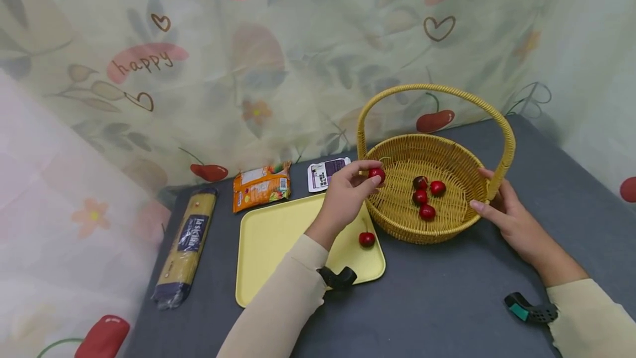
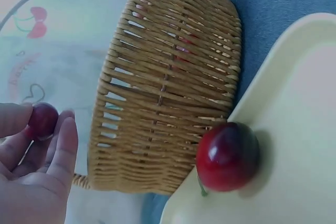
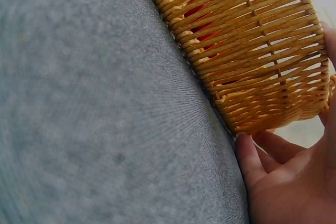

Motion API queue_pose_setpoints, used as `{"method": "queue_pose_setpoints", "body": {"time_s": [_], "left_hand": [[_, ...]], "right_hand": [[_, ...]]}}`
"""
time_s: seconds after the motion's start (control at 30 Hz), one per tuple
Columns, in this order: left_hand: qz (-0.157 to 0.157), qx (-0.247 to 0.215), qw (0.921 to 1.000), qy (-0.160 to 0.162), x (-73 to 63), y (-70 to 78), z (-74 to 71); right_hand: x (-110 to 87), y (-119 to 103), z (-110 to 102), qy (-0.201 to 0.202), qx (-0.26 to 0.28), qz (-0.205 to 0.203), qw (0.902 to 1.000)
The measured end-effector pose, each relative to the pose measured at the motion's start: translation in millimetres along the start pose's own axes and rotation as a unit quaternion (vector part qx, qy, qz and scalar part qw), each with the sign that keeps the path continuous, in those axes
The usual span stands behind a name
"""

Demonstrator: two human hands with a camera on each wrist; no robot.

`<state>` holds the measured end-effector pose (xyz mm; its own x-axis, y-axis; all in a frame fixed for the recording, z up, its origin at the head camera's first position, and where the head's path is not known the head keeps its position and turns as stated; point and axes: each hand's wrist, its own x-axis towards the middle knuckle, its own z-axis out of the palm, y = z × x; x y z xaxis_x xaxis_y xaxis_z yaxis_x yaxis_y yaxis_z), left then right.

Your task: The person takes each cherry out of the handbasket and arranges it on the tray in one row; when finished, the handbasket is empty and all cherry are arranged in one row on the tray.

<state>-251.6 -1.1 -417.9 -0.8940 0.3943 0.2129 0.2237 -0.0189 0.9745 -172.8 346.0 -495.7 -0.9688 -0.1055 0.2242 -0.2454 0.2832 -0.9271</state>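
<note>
My left fingers (image 1: 369, 185) pinch a cherry (image 1: 376, 175) right of frame centre, at the left rim of the basket (image 1: 422, 237); my right fingers (image 1: 489, 212) grip its right side — I should steady it and lower the cherry gently beside the four cherries (image 1: 427, 212).

Long cream sleeves (image 1: 278, 303), black curved wrist straps (image 1: 342, 279), a teal patch (image 1: 519, 311) on the right one.

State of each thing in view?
Left hand: pinching a cherry
Right hand: holding basket by its side
Basket: upright, handle up, four cherries inside
Tray: flat, one stemmed cherry on it
Pasta pack: lying flat
Orange packet: lying flat
White packet: lying flat
</note>
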Motion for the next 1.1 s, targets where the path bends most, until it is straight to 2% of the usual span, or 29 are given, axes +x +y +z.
{"method": "queue_pose_setpoints", "body": {"time_s": [0.2,0.5,0.67,0.9,0.97,1.1], "left_hand": [[-0.006,-0.009,0.9999,-0.008,-15.4,0.5,-11.8],[-0.022,-0.053,0.9982,-0.015,-42.5,2.3,-22.3],[-0.036,-0.052,0.998,-0.008,-56.4,-2.9,-28.4],[-0.082,-0.059,0.9947,0.014,-75.8,-19.4,-36.7],[-0.092,-0.05,0.9942,0.023,-81.1,-24.4,-38.8],[-0.104,0.004,0.9936,0.042,-89.6,-33.3,-42.1]], "right_hand": [[-0.6,0.6,-0.6,-0.002,-0.006,0.016,0.9998],[0.6,2.1,-1.5,-0.006,0.0,0.012,0.9999],[0.7,2.7,-2.2,-0.004,-0.004,0.013,0.9999],[0.3,1.9,-2.1,0.0,-0.011,0.018,0.9998],[0.4,1.9,-2.0,0.0,-0.01,0.016,0.9998],[0.5,1.8,-2.0,0.0,-0.006,0.011,0.9999]]}}
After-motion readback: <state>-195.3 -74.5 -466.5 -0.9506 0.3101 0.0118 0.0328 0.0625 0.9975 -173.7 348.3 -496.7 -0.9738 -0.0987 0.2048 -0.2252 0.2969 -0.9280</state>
